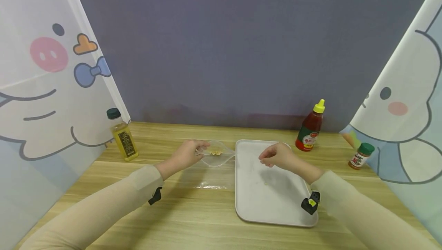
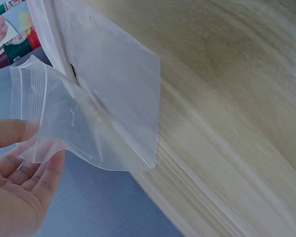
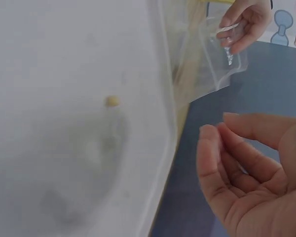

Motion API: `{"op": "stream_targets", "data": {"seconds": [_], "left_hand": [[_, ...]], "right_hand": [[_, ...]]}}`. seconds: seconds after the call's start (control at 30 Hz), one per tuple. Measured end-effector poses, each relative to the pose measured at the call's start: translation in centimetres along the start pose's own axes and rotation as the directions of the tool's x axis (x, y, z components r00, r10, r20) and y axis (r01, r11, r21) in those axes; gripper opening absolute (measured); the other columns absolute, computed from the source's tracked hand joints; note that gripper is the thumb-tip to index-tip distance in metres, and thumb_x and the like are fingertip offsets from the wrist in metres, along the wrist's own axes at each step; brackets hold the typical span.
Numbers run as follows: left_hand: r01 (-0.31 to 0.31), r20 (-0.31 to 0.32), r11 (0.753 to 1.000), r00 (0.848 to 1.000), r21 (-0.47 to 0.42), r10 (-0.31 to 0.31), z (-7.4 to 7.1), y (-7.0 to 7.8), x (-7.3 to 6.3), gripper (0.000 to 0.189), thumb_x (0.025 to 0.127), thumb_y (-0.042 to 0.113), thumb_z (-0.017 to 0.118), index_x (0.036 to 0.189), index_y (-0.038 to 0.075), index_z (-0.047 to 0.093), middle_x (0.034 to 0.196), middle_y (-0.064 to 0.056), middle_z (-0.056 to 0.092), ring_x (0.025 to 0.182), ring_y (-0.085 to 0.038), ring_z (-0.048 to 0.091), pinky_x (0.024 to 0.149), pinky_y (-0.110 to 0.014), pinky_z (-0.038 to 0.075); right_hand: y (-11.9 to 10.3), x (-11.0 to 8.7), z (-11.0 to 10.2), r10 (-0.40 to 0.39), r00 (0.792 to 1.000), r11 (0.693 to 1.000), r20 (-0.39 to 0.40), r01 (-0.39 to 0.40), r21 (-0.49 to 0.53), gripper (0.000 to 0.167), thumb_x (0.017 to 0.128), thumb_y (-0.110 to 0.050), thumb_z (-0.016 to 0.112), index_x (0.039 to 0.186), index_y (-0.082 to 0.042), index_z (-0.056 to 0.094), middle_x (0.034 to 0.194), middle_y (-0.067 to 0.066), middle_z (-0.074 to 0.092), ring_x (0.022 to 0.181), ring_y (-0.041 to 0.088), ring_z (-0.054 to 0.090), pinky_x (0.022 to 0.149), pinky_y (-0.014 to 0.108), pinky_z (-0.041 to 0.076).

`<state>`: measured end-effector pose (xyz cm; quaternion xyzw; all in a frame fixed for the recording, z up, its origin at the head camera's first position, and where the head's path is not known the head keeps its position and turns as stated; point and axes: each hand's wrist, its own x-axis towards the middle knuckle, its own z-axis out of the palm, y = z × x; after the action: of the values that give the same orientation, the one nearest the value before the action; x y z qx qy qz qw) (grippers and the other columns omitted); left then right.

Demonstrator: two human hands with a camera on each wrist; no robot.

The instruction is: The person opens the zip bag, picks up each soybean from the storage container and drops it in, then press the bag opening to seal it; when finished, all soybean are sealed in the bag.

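Note:
My left hand (image 1: 191,154) pinches the zip strip of a clear zip-lock bag (image 2: 64,118), whose mouth gapes toward the tray. Several small yellow kernels (image 1: 216,153) show through the bag in the head view; their exact kind is too small to tell. My right hand (image 1: 279,155) hovers above the white tray (image 1: 255,208), its fingers loosely bent, the thumb tip close to the fingertips. Nothing shows between them in the right wrist view. A single yellow kernel (image 3: 112,101) lies on the tray below that hand.
An oil bottle (image 1: 125,138) stands at the left of the wooden table (image 1: 193,219). Behind the tray to the right is a red sauce bottle (image 1: 309,129) with a yellow cap. A green-lidded spice jar (image 1: 360,156) stands farther right. A grey panel (image 1: 241,50) rises behind the table.

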<state>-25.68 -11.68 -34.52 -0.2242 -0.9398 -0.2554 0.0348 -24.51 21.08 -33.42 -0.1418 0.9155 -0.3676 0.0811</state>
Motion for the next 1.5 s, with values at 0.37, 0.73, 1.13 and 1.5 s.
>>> {"op": "stream_targets", "data": {"seconds": [0.37,0.73,1.13,1.5], "left_hand": [[-0.022,-0.009,1.000,1.000,0.012,0.022,0.0,0.0,0.0,0.043,0.085,-0.001,0.069,0.127,0.004,0.062,0.115,-0.011,0.069,0.103,-0.027,0.064,0.089,-0.040,0.056],[-0.027,-0.026,1.000,0.999,0.006,0.027,0.0,-0.1,0.1,0.042,0.084,-0.001,0.069,0.125,0.004,0.063,0.113,-0.012,0.070,0.101,-0.028,0.065,0.088,-0.039,0.057],[-0.016,-0.033,1.000,0.999,-0.022,0.015,0.4,-0.5,0.1,0.043,0.082,-0.003,0.071,0.124,0.004,0.064,0.112,-0.011,0.070,0.100,-0.026,0.065,0.088,-0.038,0.057],[-0.005,-0.017,1.000,1.000,-0.030,0.004,0.5,-0.6,0.0,0.042,0.084,-0.002,0.069,0.125,0.006,0.063,0.115,-0.011,0.069,0.103,-0.026,0.064,0.089,-0.039,0.056]], "right_hand": [[3.7,-1.8,0.0,0.037,0.995,0.995,0.092,-0.045,0.089,0.020,0.086,-0.009,0.071,0.100,0.004,0.071,0.084,0.005,0.071,0.070,0.013,0.059,0.066,0.034,0.058],[4.7,-2.1,2.0,0.067,0.990,0.993,0.127,-0.079,0.092,0.024,0.071,-0.007,0.082,0.093,-0.003,0.073,0.073,0.000,0.061,0.067,0.013,0.053,0.057,0.023,0.046],[5.1,-1.8,2.9,-0.016,0.994,0.997,0.108,0.008,0.073,0.017,0.071,-0.008,0.084,0.085,-0.004,0.075,0.068,-0.002,0.061,0.063,0.010,0.051,0.051,0.020,0.043],[5.0,-1.6,3.1,-0.037,0.992,0.998,0.118,0.031,0.052,0.012,0.075,-0.014,0.082,0.081,-0.007,0.075,0.064,-0.005,0.058,0.058,0.009,0.047,0.049,0.018,0.039]]}}
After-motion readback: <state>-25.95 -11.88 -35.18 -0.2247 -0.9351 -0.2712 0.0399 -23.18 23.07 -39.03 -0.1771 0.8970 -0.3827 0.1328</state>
